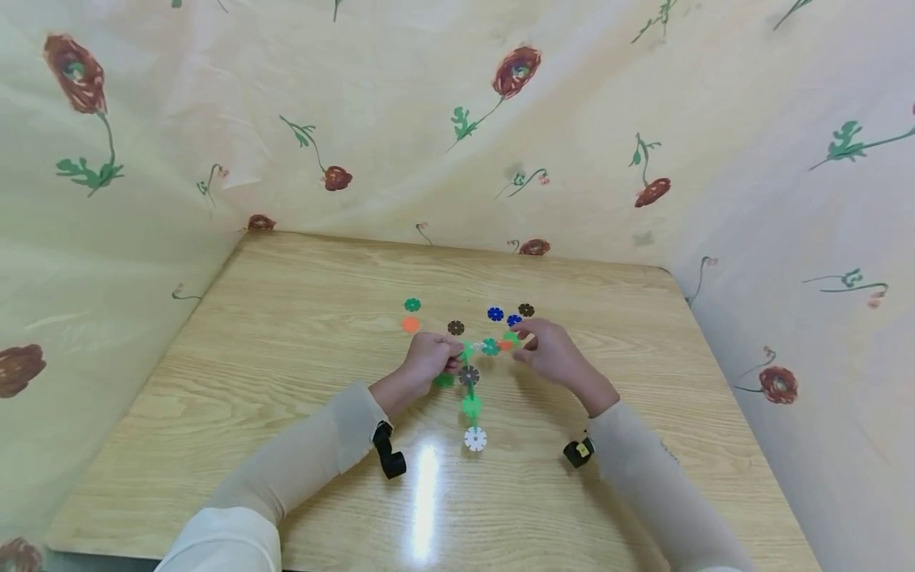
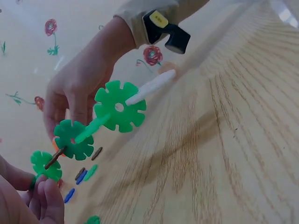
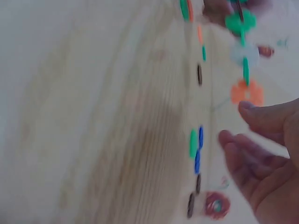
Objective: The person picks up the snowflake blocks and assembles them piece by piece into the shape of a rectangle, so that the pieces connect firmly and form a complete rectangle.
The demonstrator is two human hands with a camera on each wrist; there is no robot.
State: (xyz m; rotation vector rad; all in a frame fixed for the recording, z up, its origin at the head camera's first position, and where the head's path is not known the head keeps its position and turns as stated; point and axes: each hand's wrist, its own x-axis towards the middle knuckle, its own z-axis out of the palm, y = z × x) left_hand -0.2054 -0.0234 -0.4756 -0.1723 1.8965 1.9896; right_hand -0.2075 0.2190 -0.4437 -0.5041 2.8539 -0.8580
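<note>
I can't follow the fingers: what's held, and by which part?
The left hand pinches the chain of discs partway along, at or beside a green disc. The right hand appears to hold nothing.

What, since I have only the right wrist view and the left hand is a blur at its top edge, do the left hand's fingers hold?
Observer: The left wrist view shows it: the left hand pinches the chain of linked discs right beside a green disc.

Operator: Thanks. My picture may cut part of that chain off. Does any of it run toward the near side of the table?

Observer: Yes. In the head view one strand comes from the left hand toward that side and ends in a white disc.
</note>
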